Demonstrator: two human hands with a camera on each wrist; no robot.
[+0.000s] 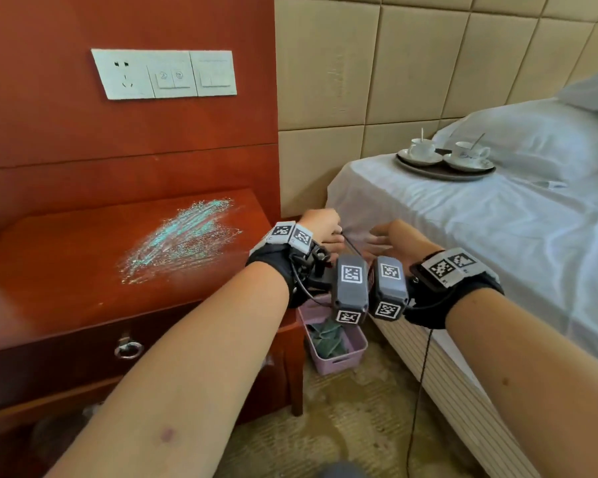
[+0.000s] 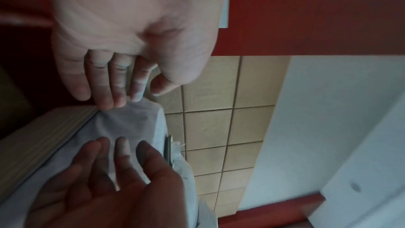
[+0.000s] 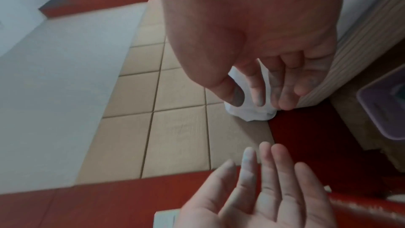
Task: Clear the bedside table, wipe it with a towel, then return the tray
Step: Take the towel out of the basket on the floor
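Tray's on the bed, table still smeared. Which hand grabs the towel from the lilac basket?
Left, probably. The left hand is open, empty, and on the bedside table side; the lilac basket with the green towel sits below it. The right hand hangs over the bed.

Bedside table [image 1: 83,270] top held only glittery smear [image 1: 183,236]; open air above it. Narrow gap between table and bed [image 1: 463,236] partly filled by lilac basket [image 1: 335,343] on floor. Both hands, left hand [image 1: 321,224] and right hand [image 1: 394,236], crowded gap near mattress corner. Tray [image 1: 446,169] with cups sat on bed near pillow [image 1: 539,139], sheet around it free.
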